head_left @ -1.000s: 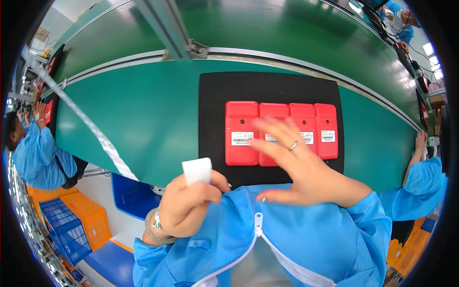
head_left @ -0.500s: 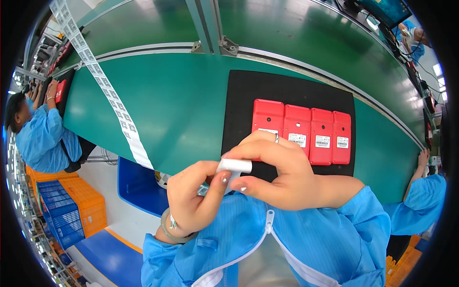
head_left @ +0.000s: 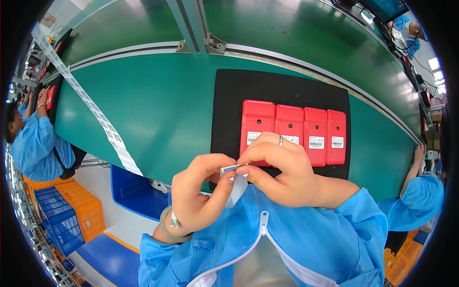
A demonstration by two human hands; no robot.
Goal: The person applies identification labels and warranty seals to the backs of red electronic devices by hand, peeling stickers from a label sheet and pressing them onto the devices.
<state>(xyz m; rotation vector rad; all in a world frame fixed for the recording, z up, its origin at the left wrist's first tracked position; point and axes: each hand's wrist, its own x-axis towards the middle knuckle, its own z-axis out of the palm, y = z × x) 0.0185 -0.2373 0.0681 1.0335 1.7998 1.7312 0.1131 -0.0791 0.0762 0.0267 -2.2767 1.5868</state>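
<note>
My left hand [head_left: 201,193] pinches a small white label strip [head_left: 230,168] between thumb and forefinger, and a pale, translucent piece of it hangs down below the fingers. The far end of the strip is pinched by my right hand [head_left: 282,174], which wears a ring. Both hands are close together in front of my chest, near the table's front edge. Just beyond them, several red handheld devices [head_left: 288,119] lie side by side, backs up, on a black mat [head_left: 229,95]. White labels show on their backs; my right hand partly covers the nearest ones.
A long strip of printed labels [head_left: 88,98] slants down over the green table [head_left: 162,95] at left. Below the table edge stand a blue bin [head_left: 136,193] and orange and blue crates [head_left: 79,210]. People in blue sit at left [head_left: 40,143] and right [head_left: 420,196].
The white strip, curled into a roll before, is now turned edge-on between my fingertips, with its translucent part hanging lower. My fingertips have come closer together. The view has shifted slightly.
</note>
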